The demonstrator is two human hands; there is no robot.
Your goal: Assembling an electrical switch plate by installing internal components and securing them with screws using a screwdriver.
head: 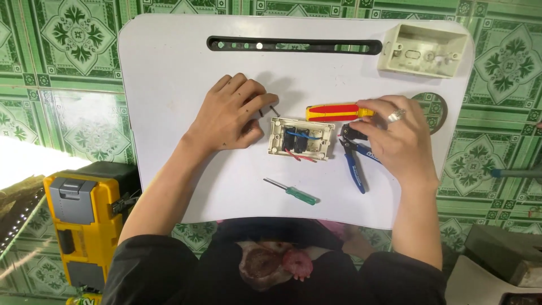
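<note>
Head view: a white bench [169, 113] with rounded corners is seen from above, set over a green patterned tile floor [73, 68]. At its middle lies a cream switch module [301, 138], back side up, with blue parts and red and blue wires exposed.

The left hand [228, 116] rests on the bench just left of the module; its fingers are curled, and the fingertips are placed at two small dark screws [268, 110] (whether one is actually pinched in the grip cannot be told).

The right hand [395, 138], a ring on one finger, is laid to the right of the module. Its fingertips are closed on the end of a red and yellow screwdriver [333, 112], which lies flat just above the module. Blue-handled cutters [355, 164] lie partly under this hand.

A small green-handled screwdriver [293, 192] lies below the module, apart from both hands. A cream wall box [423, 51] sits at the bench's far right corner, beside a long dark slot [293, 45]. A yellow toolbox [82, 220] stands on the floor at the left.
</note>
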